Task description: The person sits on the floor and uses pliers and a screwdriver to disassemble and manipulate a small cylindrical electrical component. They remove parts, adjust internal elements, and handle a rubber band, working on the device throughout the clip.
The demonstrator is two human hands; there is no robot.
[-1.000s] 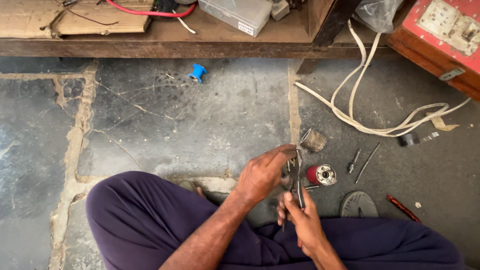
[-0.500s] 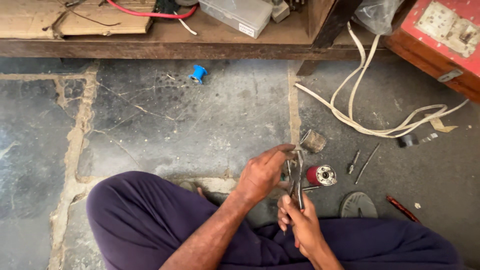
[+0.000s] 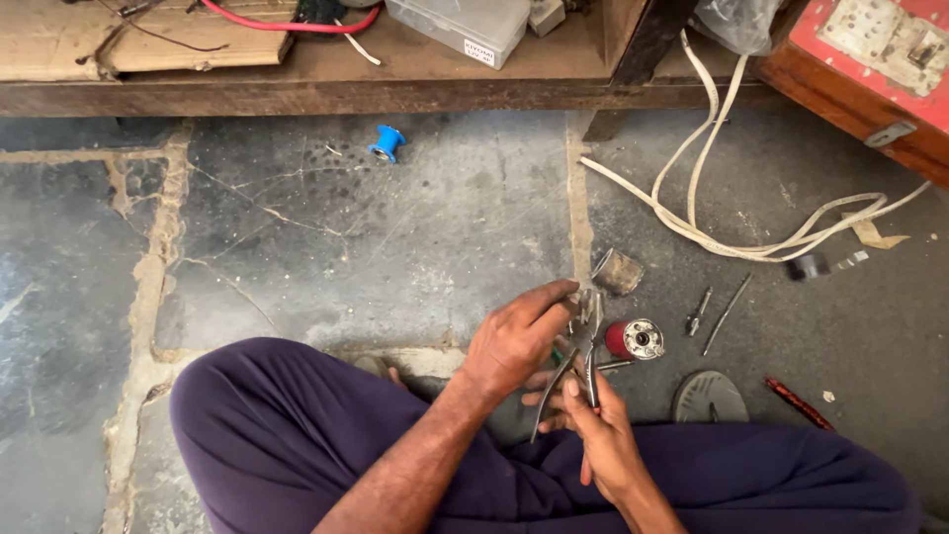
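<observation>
Floor: cracked grey stone floor [image 3: 395, 227], open at left.
Edge: low wooden shelf [image 3: 326, 84] above.
Left hand [image 3: 514, 341]: pinching a small part.
Right hand [image 3: 603, 435]: gripping grey metal pliers [image 3: 583, 361].

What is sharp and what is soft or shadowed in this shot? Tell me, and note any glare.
Head view: even daylight, no glare; the stone floor and white cable are sharp; the left hand, right hand and pliers are slightly soft; deep shadow lies under the wooden bench.
</observation>
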